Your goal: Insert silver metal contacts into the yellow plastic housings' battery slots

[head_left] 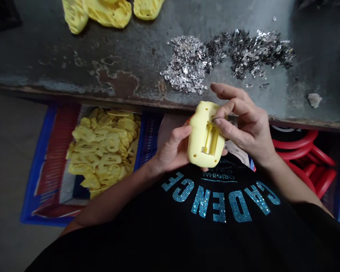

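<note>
My left hand is closed around a yellow plastic housing, which shows an open battery compartment and small screw holes near its corners. One metal contact shows at the compartment's lower end. At its upper end, the thumb and index finger of my right hand pinch a small, thin metal piece. Its exact shape is mostly hidden by the fingertips. A bit of red shows at the housing's left edge.
On the worn metal table lie a pile of small shiny metal pieces, several yellow housings and a whitish lump. Below left, a blue and red crate holds many yellow plastic parts. Red rounded tubes stand below right.
</note>
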Action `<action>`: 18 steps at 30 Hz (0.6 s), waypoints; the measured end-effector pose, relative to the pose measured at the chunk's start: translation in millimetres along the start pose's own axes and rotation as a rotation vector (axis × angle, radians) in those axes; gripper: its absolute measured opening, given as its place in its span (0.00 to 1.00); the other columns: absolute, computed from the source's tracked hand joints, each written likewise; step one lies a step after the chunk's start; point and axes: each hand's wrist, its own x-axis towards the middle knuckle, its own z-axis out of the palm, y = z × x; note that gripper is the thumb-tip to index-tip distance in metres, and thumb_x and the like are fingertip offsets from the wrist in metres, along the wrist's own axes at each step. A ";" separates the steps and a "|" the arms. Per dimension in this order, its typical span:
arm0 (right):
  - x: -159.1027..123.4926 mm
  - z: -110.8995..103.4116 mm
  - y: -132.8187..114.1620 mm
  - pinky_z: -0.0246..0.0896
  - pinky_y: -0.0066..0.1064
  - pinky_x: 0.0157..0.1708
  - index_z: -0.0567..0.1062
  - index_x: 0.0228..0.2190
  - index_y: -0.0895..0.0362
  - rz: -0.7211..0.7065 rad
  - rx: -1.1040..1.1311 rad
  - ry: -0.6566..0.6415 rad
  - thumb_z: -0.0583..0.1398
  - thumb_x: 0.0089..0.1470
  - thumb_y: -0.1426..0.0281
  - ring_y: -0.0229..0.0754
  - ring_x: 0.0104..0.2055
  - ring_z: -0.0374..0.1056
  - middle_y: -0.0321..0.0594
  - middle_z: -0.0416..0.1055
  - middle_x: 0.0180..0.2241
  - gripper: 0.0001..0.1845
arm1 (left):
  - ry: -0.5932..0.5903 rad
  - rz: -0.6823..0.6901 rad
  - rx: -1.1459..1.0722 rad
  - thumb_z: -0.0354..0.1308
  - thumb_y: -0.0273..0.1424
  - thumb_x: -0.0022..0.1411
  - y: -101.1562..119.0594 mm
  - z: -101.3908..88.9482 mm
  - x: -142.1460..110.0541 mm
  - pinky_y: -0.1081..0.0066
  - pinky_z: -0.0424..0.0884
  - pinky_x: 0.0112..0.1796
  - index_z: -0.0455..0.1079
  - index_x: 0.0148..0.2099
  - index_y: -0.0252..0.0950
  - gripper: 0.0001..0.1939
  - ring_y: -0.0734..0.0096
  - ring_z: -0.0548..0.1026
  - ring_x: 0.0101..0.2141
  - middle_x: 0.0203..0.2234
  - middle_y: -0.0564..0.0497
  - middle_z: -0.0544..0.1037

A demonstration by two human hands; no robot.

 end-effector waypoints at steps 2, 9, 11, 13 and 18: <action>-1.7 -0.9 -3.3 0.68 0.68 0.78 0.82 0.40 0.45 -0.022 -0.074 -0.002 0.67 0.72 0.65 0.61 0.75 0.74 0.39 0.79 0.71 0.04 | 0.051 -0.005 0.018 0.75 0.61 0.64 -1.7 3.8 -0.1 0.64 0.86 0.24 0.66 0.81 0.44 0.53 0.29 0.92 0.50 0.56 0.38 0.89; -4.5 -2.0 -13.2 0.70 0.72 0.70 0.83 0.42 0.47 -0.104 -0.319 -0.034 0.65 0.73 0.67 0.67 0.70 0.75 0.46 0.79 0.70 0.06 | 0.148 0.045 0.028 0.78 0.58 0.62 -5.5 12.3 -2.2 0.62 0.87 0.23 0.70 0.78 0.49 0.49 0.30 0.92 0.51 0.62 0.39 0.88; -4.4 -2.7 -14.8 0.69 0.74 0.70 0.83 0.42 0.46 -0.096 -0.387 -0.053 0.65 0.74 0.67 0.68 0.69 0.75 0.45 0.79 0.70 0.06 | 0.157 0.055 0.019 0.78 0.56 0.64 -6.8 11.6 -3.0 0.63 0.88 0.25 0.70 0.77 0.51 0.46 0.32 0.92 0.52 0.64 0.41 0.87; -4.3 -3.7 -15.9 0.68 0.76 0.69 0.84 0.42 0.45 -0.090 -0.438 -0.076 0.65 0.75 0.64 0.69 0.66 0.77 0.45 0.80 0.68 0.07 | 0.161 0.069 0.019 0.78 0.54 0.65 -8.0 10.3 -3.4 0.63 0.88 0.25 0.69 0.77 0.52 0.45 0.33 0.92 0.52 0.65 0.42 0.87; -7.1 -7.9 -15.5 0.72 0.69 0.64 0.85 0.43 0.47 -0.173 -0.452 -0.023 0.67 0.76 0.65 0.63 0.57 0.83 0.44 0.87 0.60 0.06 | 0.144 0.060 0.002 0.78 0.56 0.64 -6.6 7.6 -2.2 0.62 0.88 0.24 0.69 0.76 0.47 0.46 0.32 0.92 0.51 0.61 0.40 0.88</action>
